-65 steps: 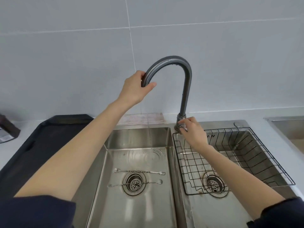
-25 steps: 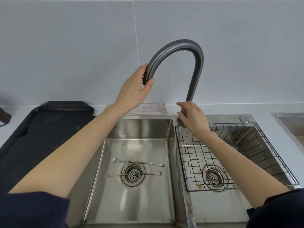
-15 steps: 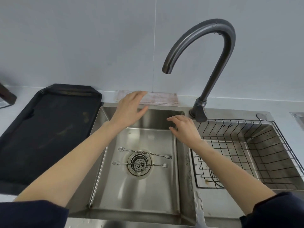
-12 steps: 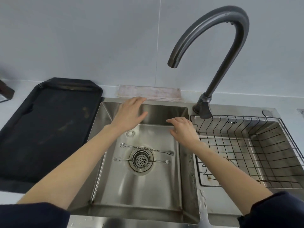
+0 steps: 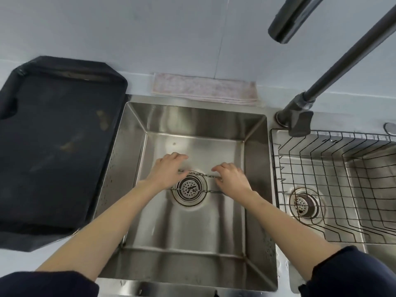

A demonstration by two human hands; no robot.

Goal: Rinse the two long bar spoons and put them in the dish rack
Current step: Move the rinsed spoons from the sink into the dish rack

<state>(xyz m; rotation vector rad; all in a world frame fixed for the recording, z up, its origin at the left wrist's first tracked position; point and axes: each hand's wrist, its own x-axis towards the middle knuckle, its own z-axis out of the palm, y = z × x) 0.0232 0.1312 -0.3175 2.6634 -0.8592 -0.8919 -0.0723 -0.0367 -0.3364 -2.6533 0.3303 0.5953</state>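
1. While both thin twisted steel bar spoons lie flat across the round drain strainer of the left steel sink basin, pinch one stem.
2. Left hand and right hand hover with fingers loosely apart, grip unclosed.
3. Lift an end first; flat stems resist pinching.
4. Black wire dish rack waits rightward.

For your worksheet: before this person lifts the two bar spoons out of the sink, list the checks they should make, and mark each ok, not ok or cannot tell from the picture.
1. Both bar spoons on the sink floor, across the drain: ok.
2. Left hand and right hand down at the spoons: ok.
3. Fingers closed on a spoon: cannot tell.
4. Water running from the faucet for the rinse: not ok, no stream shows.
5. Dish rack has room: ok.
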